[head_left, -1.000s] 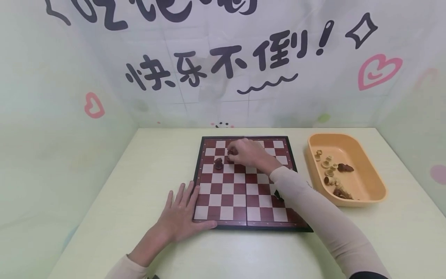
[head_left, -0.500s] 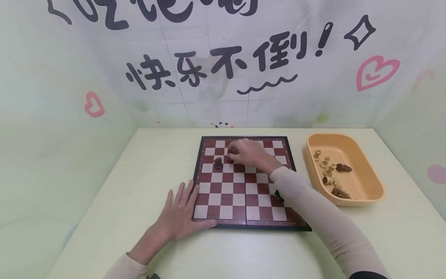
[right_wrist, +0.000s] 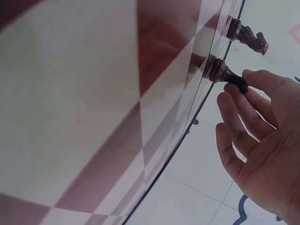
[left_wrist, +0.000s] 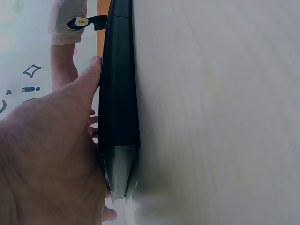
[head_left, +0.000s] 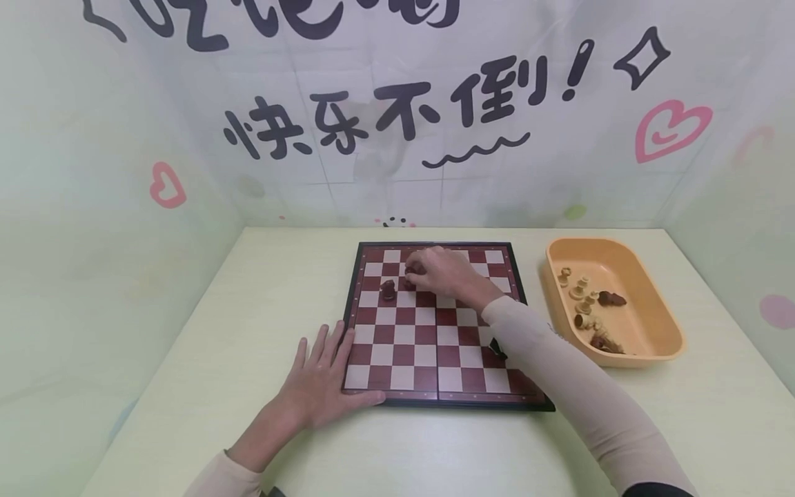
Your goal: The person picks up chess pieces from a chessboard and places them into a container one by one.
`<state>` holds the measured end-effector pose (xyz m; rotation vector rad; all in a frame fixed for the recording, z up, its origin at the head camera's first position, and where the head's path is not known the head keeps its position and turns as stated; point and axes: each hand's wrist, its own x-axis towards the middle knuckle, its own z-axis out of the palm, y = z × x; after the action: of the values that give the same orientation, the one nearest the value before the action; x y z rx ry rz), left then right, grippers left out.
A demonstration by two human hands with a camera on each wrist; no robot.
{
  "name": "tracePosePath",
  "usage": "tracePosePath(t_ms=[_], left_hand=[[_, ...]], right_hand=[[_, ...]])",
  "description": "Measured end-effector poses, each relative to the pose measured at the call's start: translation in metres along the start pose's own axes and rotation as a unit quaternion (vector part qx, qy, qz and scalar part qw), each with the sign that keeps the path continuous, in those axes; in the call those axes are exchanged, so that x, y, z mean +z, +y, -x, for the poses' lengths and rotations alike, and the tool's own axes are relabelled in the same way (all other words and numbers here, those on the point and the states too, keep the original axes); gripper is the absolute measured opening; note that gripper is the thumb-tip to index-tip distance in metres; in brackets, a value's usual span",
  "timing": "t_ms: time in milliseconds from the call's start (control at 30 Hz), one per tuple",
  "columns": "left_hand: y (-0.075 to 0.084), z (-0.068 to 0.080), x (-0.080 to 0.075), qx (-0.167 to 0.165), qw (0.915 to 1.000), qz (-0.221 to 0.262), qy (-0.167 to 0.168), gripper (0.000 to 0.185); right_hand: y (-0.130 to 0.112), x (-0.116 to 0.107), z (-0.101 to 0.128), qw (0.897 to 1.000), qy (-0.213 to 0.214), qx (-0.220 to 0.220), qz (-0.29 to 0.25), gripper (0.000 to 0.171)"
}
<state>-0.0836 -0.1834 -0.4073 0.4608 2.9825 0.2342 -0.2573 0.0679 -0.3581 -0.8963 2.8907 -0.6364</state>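
On the pale green table [head_left: 186, 386], the right hand [head_left: 444, 273] is pinching a dark brown wooden chess piece [right_wrist: 224, 74] on the red-and-cream chessboard [head_left: 428, 345]; the left hand [head_left: 319, 383] is lying flat, fingers straight, against its edge.

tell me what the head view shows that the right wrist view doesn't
Only the head view shows the left hand flat on the table at the chessboard's near corner, and the orange tray of loose pieces. Only the right wrist view shows the fingers pinching the top of a dark piece, base on the board. Both show the right hand, the chessboard and a dark knight beside it.
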Motion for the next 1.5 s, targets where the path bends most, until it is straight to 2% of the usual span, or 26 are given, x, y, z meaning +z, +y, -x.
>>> tracePosePath(t_ms=[200,433,600,1067,1500], left_hand=[[-0.007,-0.004,-0.003,0.011,0.9999,-0.003,-0.003,0.126],[-0.011,-0.007,-0.013,0.018,0.9997,-0.005,-0.016,0.124],[-0.010,-0.005,-0.019,0.019,0.9995,-0.007,-0.025,0.123],[-0.004,-0.006,-0.018,0.021,0.9996,-0.005,-0.019,0.121],[-0.005,-0.004,-0.019,0.018,0.9995,-0.004,-0.025,0.123]], right_hand=[[-0.003,-0.006,-0.002,0.999,0.036,0.007,-0.002,0.028],[-0.006,-0.023,0.001,0.999,0.035,0.024,0.002,0.030],[-0.002,-0.038,0.006,0.998,0.052,0.040,0.006,0.030],[0.014,-0.060,0.023,0.998,0.044,0.028,0.043,0.024],[0.029,-0.074,0.045,0.998,0.046,0.040,0.033,0.028]])
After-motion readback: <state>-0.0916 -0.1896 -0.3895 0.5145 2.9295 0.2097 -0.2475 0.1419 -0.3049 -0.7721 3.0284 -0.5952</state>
